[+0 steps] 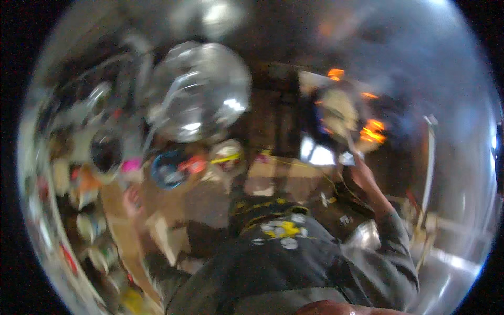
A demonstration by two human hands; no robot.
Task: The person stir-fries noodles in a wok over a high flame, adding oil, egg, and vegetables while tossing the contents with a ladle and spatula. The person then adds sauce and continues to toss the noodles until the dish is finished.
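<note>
My right hand point(360, 165) grips what looks like the thin handle point(349, 139) of a round, dark-rimmed pan. A pale tan mass point(338, 110) fills the middle of this pan. Orange, flame-like light point(373, 131) shows around its rim. Out to the left, my left hand point(134, 201) is held low over a brown surface, near a pink object point(131, 165). Blur hides whether its fingers hold anything. Right of it stands a blue-rimmed tub point(154, 169) with a red-orange item point(193, 164) at its side.
A large shiny metal bowl or wok point(224, 78) sits ahead, left of the pan. A yellow-banded container point(226, 155) stands below it. Several tubs, one of them white point(91, 227), line the left edge. A pale upright bar point(429, 165) rises at right. Bluish haze hangs beyond the pan.
</note>
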